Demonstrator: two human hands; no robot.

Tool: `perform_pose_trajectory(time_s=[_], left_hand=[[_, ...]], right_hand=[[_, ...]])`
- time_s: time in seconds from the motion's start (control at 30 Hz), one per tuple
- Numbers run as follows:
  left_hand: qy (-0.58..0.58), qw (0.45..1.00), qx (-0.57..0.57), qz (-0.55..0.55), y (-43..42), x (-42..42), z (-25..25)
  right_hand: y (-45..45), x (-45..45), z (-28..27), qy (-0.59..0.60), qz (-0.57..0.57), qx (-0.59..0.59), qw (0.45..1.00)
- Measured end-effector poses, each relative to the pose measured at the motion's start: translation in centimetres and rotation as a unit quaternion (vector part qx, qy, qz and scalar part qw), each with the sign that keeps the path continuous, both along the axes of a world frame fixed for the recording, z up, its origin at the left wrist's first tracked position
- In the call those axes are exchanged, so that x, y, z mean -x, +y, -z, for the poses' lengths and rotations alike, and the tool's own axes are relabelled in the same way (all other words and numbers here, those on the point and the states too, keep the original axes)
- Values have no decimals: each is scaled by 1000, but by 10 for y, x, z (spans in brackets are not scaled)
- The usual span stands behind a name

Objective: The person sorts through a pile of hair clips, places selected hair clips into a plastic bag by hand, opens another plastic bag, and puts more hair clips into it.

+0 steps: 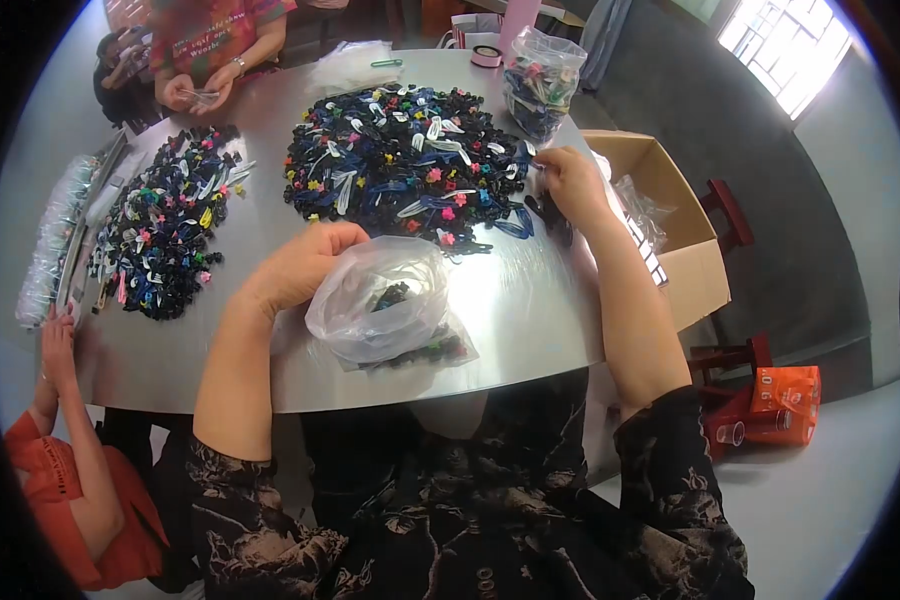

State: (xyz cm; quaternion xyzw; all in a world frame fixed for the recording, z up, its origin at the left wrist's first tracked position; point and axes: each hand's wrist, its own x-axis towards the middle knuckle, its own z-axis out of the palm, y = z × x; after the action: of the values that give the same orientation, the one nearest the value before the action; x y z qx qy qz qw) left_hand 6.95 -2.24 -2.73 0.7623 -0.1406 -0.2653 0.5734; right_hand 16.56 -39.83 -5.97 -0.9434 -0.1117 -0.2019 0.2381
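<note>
My left hand grips the rim of a clear plastic bag, which stands open on the metal table with some dark clips inside. At the right edge of a large pile of small hair clips, my right hand has its fingers pinched together. Whatever lies between those fingers is too small to make out. Black, white, blue, pink and yellow pieces show in the pile. Several dark clips lie on the table just below my right hand.
A second clip pile lies at the left. A filled bag and pink tape roll stand at the back right, above an open cardboard box. Two people sit across and at left; one person's hands hold a small plastic piece.
</note>
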Motion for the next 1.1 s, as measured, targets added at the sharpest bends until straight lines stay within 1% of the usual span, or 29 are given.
perform_pose_trajectory(time_s=[0.13, 0.2, 0.23, 0.3, 0.43, 0.5, 0.6, 0.73, 0.83, 0.9, 0.93, 1.0, 1.1], left_hand=[[3, 1000, -3, 1, 0, -1, 0], [3, 1000, -5, -1, 0, 0, -2], [2, 1000, -6, -1, 0, 0, -2], [22, 1000, 12, -9, 0, -1, 1], [-1, 1000, -5, -11, -1, 1, -1], [15, 1000, 10, -8, -1, 1, 0], [-6, 1000, -8, -3, -1, 2, -1], [-5, 1000, -2, -1, -1, 2, -2], [-6, 1000, -19, -8, -2, 2, -4], [15, 1000, 9, -8, -1, 1, 0], [16, 1000, 8, -9, 0, 1, 1], [-7, 1000, -11, 0, 0, -1, 2], [9, 1000, -2, 3, 0, -2, 3]], right_hand=[[0, 2, 4, -3, 7, -3, 1000], [7, 6, 0, 17, -43, -28, 999], [12, 10, -4, 16, -43, -29, 999], [19, 16, -8, 58, -22, 11, 998], [8, 7, -3, 44, -19, 1, 999], [1, 6, -3, 79, -5, -80, 994], [-1, 7, -2, 73, 4, -111, 991], [0, 7, -4, 86, -1, -85, 993], [2, 8, -12, 68, 2, -89, 994], [5, 11, -27, 96, -70, -258, 959], [13, 19, -40, 97, -70, -258, 959], [42, 47, -71, 99, -191, -316, 924], [92, 93, -95, 97, -305, -255, 912]])
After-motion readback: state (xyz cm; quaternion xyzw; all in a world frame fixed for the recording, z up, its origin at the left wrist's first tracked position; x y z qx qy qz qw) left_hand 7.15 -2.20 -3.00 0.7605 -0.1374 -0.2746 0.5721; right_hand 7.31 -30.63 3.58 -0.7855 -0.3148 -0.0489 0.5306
